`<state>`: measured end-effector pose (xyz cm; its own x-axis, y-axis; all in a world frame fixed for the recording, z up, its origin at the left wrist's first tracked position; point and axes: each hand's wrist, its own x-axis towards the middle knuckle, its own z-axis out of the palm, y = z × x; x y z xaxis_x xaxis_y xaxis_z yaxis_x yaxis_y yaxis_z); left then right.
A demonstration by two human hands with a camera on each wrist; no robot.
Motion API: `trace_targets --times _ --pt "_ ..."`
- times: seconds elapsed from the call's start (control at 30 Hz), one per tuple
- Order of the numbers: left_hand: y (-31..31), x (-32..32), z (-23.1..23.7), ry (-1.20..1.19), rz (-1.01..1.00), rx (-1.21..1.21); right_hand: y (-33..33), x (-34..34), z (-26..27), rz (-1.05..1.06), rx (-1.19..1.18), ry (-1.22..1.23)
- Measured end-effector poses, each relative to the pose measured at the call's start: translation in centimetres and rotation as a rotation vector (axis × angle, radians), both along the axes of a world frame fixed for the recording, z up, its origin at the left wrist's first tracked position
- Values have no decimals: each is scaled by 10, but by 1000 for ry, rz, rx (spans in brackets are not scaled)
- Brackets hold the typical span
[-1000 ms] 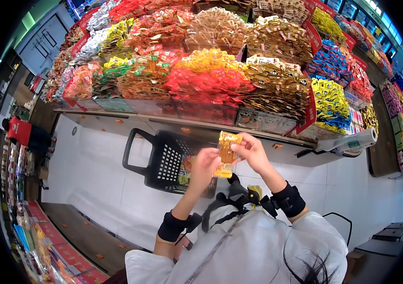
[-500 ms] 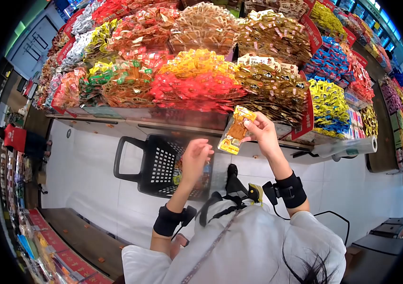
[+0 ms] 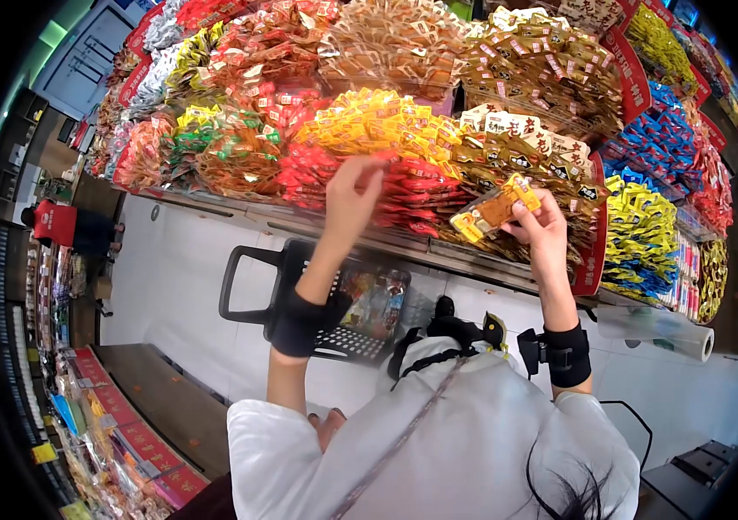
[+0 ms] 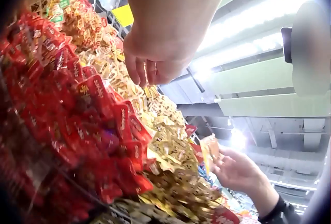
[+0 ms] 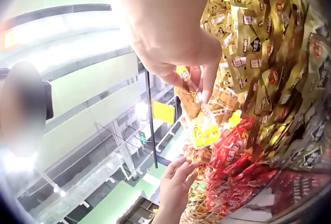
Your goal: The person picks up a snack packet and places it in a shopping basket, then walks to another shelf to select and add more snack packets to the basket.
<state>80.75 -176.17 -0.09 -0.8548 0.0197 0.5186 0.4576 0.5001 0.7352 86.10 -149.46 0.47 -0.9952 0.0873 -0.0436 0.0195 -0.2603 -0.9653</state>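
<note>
Pinches a packet [image 3: 497, 208] between thumb and fingers of the right hand [image 3: 542, 227], in front of the gold packets [image 3: 559, 169]. Looks flat, oblong and shiny, with printed yellow at both ends and brown contents between. Slants in the head view, upper end by the thumb, lower end pointing down and left. Carries print too small to read.

Holds the left hand [image 3: 353, 195] over the red packets [image 3: 412, 192], fingers loosely bent, well apart from the pinched packet; cannot tell, through the blur, whether touching the heap.

Leaves a gap between the hands, with red and gold packets behind. Meets the display edge [image 3: 464, 263] just below the pinched packet in the head view, and a red board [image 3: 596, 243] near the right hand on the right. Opens below onto white floor [image 3: 187, 299], with a basket [image 3: 365, 344] partly under the left forearm. Widens left of the basket, as far as a dark bench [image 3: 170, 394].
</note>
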Motion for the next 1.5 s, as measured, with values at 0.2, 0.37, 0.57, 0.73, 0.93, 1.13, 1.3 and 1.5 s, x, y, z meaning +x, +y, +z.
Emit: trace_targets --times 0.2,0.37,0.57,0.73,0.93,1.13,1.3,1.5 --pt "-17 -81 0 155 -113 -477 16 -16 6 -49 -40 14" --pt "-19 -110 -2 18 -274 -697 18 -21 3 -24 -44 13" --pt "-20 -102 2 -12 -299 -743 12 -28 -1 13 -100 28" --pt "-27 -82 1 32 -278 -702 1 -36 -1 7 -100 26" --pt "-31 -76 -1 72 -303 -583 -18 -51 5 16 -107 44" --pt "-31 -71 -4 98 -240 -638 -33 -82 15 -39 1 161" --pt "-36 -73 -14 152 -233 -631 -41 -115 36 -43 146 262" --pt "-38 -78 -13 107 -269 -641 -52 -134 40 -57 137 329"
